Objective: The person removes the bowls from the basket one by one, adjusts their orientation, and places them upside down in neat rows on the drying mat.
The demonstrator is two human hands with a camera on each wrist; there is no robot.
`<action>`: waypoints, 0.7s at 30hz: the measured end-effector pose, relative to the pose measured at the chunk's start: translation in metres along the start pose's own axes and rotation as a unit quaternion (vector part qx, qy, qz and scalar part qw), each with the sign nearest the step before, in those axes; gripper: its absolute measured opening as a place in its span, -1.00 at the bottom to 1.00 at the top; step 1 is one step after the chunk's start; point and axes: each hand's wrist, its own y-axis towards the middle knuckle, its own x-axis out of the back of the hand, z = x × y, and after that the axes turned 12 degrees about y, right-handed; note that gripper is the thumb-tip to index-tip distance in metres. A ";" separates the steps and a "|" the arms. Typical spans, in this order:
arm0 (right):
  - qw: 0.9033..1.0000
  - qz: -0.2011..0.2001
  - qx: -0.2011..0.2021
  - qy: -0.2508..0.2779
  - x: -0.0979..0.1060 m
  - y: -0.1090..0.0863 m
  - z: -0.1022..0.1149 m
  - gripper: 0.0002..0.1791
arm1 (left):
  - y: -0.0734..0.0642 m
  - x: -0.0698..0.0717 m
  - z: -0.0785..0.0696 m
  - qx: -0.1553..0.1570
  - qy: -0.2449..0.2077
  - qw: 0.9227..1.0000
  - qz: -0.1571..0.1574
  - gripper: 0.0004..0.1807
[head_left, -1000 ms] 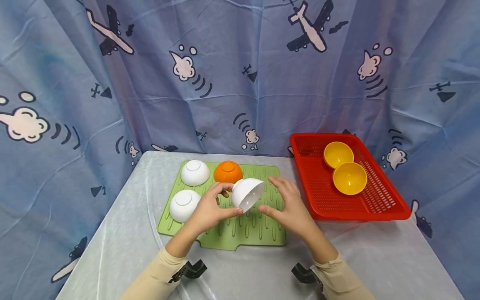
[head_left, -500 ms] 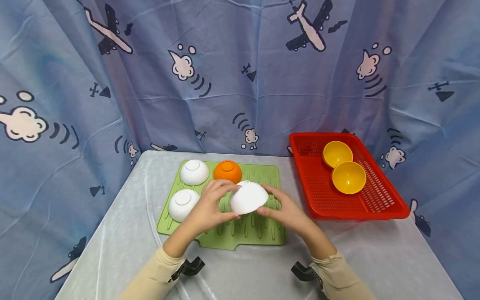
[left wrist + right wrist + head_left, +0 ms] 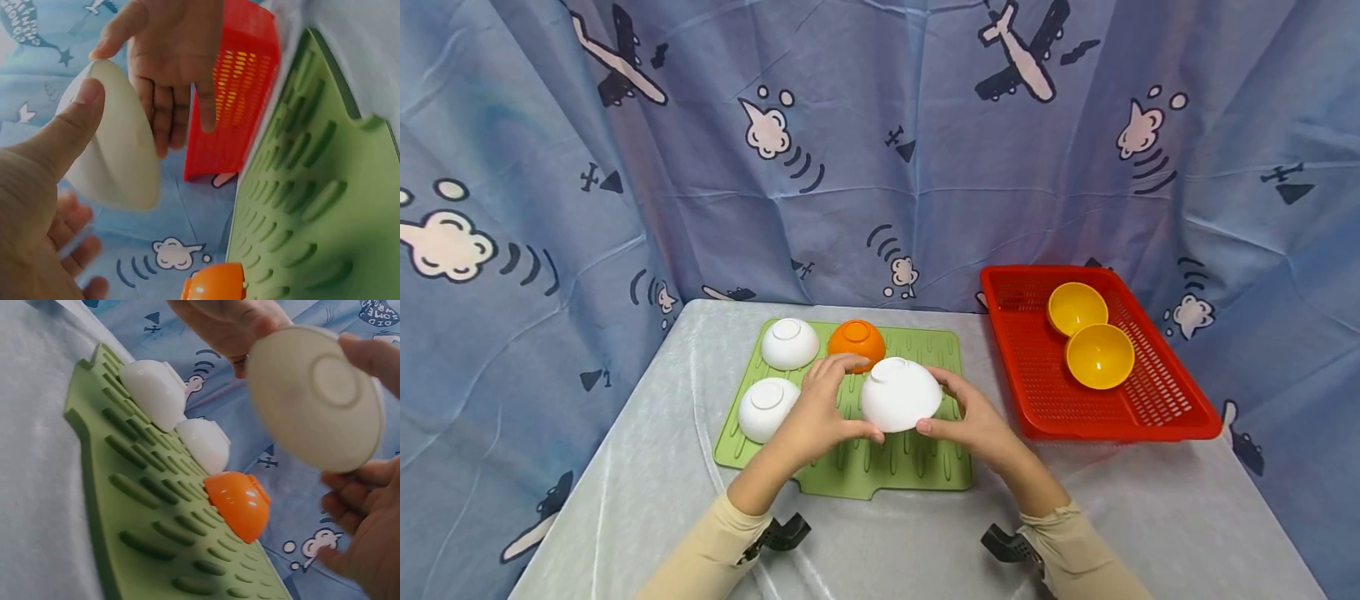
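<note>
Right hand (image 3: 976, 421) held 1 tilted white bowl (image 3: 901, 398) over 1 green mat (image 3: 917, 471). 2 upturned white bowls (image 3: 790, 344) stood left, 1 orange bowl (image 3: 857, 335) far; 2 yellow bowls (image 3: 1100, 358) lay right, in 1 red basket (image 3: 1033, 358). Left hand (image 3: 820, 412) spread wide, contact unclear, partly hid orange bowl.

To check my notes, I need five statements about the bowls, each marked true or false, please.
1. The raised white bowl is off the green mat. True.
2. The yellow bowls sit on the green mat. False: the yellow bowls sit in the red basket.
3. The orange bowl is upside down. True.
4. Three white bowls rest on the green mat. False: only two white bowls rest there.
5. The right hand holds the raised white bowl. True.
</note>
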 end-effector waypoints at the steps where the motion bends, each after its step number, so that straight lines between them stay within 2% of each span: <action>1: 1.000 -0.001 0.015 0.009 -0.001 0.000 -0.002 -0.09 | 0.000 0.001 0.000 0.021 -0.014 1.000 0.007 0.12; 3: 0.999 0.000 0.042 0.023 -0.003 0.001 -0.005 -0.06 | 0.000 0.003 0.001 0.055 -0.036 0.998 0.023 0.13; 5: 0.997 0.004 0.063 0.034 -0.006 0.001 -0.008 -0.03 | 0.001 0.005 0.003 0.073 -0.054 0.995 0.037 0.12; 9: 0.995 0.008 0.085 0.051 -0.011 0.000 -0.013 0.01 | 0.001 0.009 0.005 0.077 -0.083 0.992 0.060 0.03; 12: 0.995 0.004 0.092 0.038 -0.015 -0.001 -0.015 0.02 | 0.001 0.013 0.008 0.066 -0.082 0.992 0.075 -0.01; 16: 0.994 -0.013 0.101 -0.036 -0.020 -0.001 -0.016 0.04 | 0.000 0.017 0.012 0.046 -0.057 0.994 0.082 0.00; 21: 0.987 -0.038 0.091 -0.124 -0.027 0.002 -0.015 0.08 | 0.002 0.020 0.021 0.026 -0.020 0.995 0.099 -0.01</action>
